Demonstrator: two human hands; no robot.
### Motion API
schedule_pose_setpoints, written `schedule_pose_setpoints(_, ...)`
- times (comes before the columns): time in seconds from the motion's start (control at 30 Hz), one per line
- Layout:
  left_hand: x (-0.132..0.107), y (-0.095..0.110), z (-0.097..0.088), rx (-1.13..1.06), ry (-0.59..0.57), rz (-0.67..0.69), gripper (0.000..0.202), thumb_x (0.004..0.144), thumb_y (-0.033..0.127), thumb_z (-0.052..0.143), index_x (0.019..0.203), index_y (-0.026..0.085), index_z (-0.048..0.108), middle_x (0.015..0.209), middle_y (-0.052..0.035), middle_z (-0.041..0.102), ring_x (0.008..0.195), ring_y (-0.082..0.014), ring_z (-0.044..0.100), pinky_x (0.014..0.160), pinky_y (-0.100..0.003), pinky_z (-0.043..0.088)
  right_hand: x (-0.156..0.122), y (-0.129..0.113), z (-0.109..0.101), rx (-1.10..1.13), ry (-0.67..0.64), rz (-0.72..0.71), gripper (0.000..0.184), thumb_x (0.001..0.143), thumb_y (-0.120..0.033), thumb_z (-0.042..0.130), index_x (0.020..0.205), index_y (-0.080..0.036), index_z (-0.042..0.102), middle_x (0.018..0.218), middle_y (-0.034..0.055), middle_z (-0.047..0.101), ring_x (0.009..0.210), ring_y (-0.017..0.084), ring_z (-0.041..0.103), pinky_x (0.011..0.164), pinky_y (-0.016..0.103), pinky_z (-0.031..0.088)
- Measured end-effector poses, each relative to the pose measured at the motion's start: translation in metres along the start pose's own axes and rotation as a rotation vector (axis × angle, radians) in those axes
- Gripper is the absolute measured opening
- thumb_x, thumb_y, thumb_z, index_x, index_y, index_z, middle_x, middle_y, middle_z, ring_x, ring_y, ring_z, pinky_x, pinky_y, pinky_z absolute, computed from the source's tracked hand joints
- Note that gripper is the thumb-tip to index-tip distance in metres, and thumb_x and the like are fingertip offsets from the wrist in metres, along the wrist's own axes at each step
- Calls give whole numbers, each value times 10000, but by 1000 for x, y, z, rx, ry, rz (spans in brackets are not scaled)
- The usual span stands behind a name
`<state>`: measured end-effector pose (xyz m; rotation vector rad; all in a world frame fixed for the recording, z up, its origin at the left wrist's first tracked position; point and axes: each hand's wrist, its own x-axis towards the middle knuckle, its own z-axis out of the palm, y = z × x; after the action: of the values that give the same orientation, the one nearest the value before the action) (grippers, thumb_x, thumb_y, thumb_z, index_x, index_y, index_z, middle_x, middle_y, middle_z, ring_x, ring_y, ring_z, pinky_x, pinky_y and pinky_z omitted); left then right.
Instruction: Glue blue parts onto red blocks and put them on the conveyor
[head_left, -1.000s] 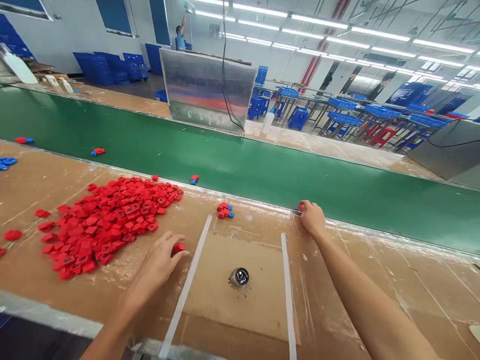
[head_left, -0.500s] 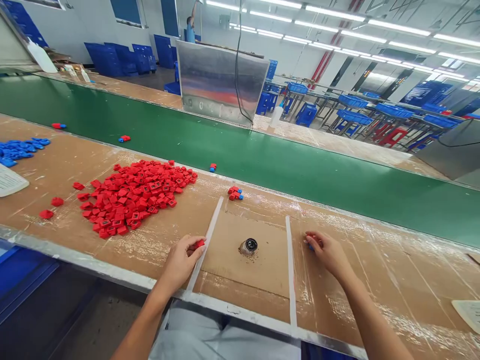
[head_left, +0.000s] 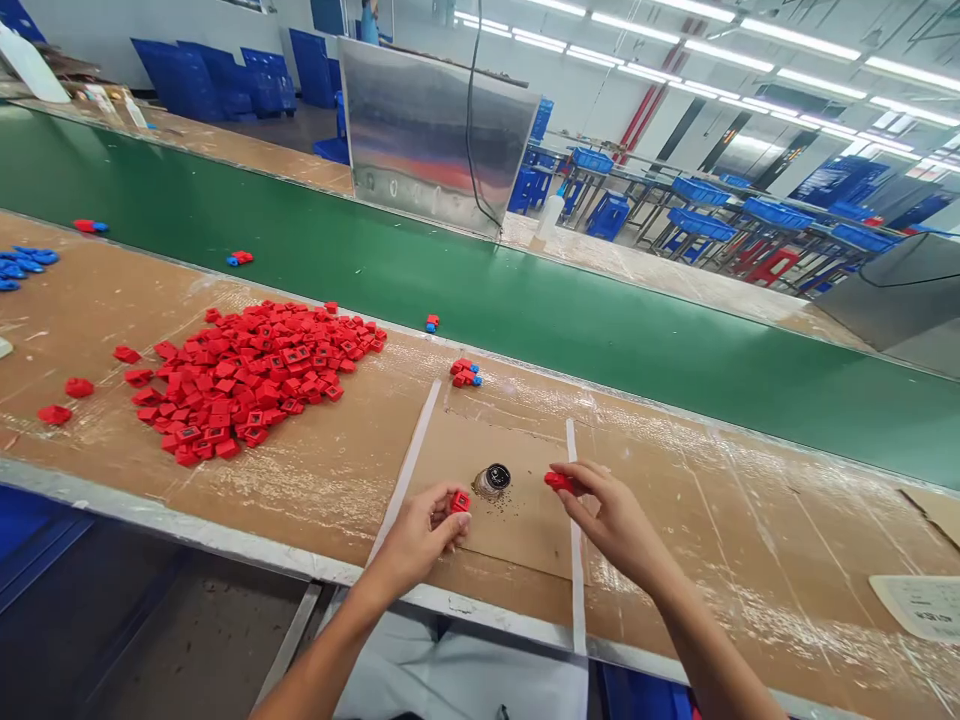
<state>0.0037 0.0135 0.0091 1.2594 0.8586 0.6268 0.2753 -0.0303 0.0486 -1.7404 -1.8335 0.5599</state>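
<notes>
Between the thumb and fingers of my left hand (head_left: 418, 535) is a small red plastic block (head_left: 460, 502) with a square opening facing up. My right hand (head_left: 615, 520) pinches a red plastic piece (head_left: 559, 482) above the right strip of white tape; its exact shape is partly hidden by the fingers. A small round jar (head_left: 495, 478) with a dark top stands on the cardboard between both hands, dark specks scattered around it. Neither hand touches the jar. Beyond it, at the table's far side, lies a small cluster of red-and-blue pieces (head_left: 465, 373).
To the left spreads a big heap of red blocks (head_left: 255, 375), with blue parts (head_left: 22, 265) farther left. Several red-and-blue pieces lie on the green conveyor belt (head_left: 637, 340). Behind it stand a metal panel (head_left: 435, 140) and a white bottle (head_left: 550, 218).
My left hand has moved right, bringing its red block close to the jar. My right hand has come left and now shows a red piece in its fingers. The view has shifted slightly.
</notes>
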Motion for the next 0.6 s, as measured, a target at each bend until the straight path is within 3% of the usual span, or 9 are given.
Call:
schedule_pose_setpoints(0.17, 0, -10, -2, -52, -42, 13, 276, 873, 324, 608, 1094, 162, 579, 742, 16, 571, 667, -129, 558, 614, -234, 468, 8, -40, 23, -39, 41, -191, 292, 987, -272, 466, 1253, -195, 560, 1046, 93, 623, 895, 211, 616, 781, 337, 494)
schedule_pose_setpoints(0.33, -5, -13, -7, -52, -68, -13, 227, 854, 313, 644, 1018, 161, 600, 739, 26, 552, 650, -103, 511, 620, -214, 433, 10, -42, 36, -146, 43, -239, 184, 980, -250, 517, 1142, -191, 584, 982, 67, 649, 853, 209, 628, 737, 317, 495)
schedule_pose_setpoints(0.6, -5, -9, -7, -68, -84, -34, 185, 841, 311, 657, 946, 169, 601, 762, 18, 540, 701, -113, 508, 641, -212, 421, 10, -47, 39, -192, 41, -290, 123, 982, -229, 529, 1059, -183, 612, 947, 60, 634, 822, 197, 624, 713, 303, 487)
